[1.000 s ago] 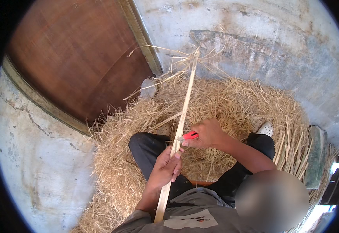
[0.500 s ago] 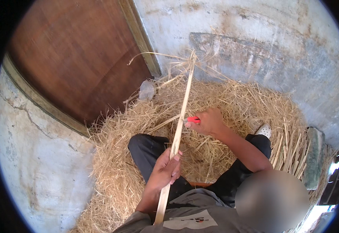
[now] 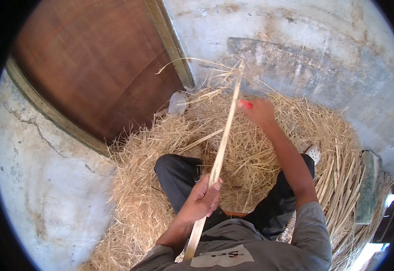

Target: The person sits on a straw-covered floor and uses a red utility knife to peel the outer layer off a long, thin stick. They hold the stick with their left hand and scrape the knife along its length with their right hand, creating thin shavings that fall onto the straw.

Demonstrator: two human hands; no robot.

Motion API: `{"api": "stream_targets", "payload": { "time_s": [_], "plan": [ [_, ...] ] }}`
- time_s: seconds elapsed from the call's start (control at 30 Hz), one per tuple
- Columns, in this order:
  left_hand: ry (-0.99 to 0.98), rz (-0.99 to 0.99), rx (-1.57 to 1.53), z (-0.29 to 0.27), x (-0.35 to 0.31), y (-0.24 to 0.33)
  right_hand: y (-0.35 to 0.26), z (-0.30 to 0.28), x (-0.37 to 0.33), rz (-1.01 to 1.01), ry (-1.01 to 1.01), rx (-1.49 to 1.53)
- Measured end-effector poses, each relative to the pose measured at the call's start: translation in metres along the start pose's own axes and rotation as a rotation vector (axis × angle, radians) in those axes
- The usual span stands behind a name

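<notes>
A long, pale bamboo strip (image 3: pixel 227 135) slants from beside my body up and away to the right. Thin shavings curl off its frayed far end. My left hand (image 3: pixel 200 199) is wrapped round its lower part. In my right hand (image 3: pixel 261 114), near the far end of the strip, is a small red-handled knife (image 3: pixel 246 104). Motion blurs the knife, and its blade is too unclear to tell whether it touches the strip.
Curly shavings (image 3: pixel 138 198) heap around my bent legs. More long strips (image 3: pixel 335 183) lie at the right, beside a greenish block (image 3: pixel 368 187). A brown door (image 3: pixel 97 72) and a stained wall (image 3: pixel 292 67) stand behind. Crumpled plastic (image 3: pixel 177 103) rests by the doorframe.
My right hand has moved up and away along the strip with the knife, its arm stretching out. My left hand keeps its hold. The view has shifted slightly.
</notes>
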State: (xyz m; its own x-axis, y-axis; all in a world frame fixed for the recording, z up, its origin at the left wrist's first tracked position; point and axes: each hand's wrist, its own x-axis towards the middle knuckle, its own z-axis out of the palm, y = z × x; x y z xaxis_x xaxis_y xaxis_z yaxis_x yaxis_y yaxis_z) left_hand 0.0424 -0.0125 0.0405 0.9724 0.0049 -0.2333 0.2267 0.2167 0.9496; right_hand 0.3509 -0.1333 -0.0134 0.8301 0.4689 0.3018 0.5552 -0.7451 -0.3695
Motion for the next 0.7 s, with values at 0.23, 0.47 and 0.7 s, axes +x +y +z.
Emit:
{"api": "stream_targets", "payload": {
  "time_s": [0.23,0.47,0.7],
  "plan": [
    [-0.056,-0.003,-0.003,0.003,-0.003,-0.002,0.023,-0.013,0.019,0.238,0.053,0.173],
    [-0.117,-0.041,0.051,0.009,-0.004,-0.003,0.080,0.000,0.033,0.344,0.372,0.051],
    [-0.012,0.003,0.132,-0.005,0.006,-0.002,0.014,-0.008,-0.031,0.153,-0.097,0.537]
  ]
}}
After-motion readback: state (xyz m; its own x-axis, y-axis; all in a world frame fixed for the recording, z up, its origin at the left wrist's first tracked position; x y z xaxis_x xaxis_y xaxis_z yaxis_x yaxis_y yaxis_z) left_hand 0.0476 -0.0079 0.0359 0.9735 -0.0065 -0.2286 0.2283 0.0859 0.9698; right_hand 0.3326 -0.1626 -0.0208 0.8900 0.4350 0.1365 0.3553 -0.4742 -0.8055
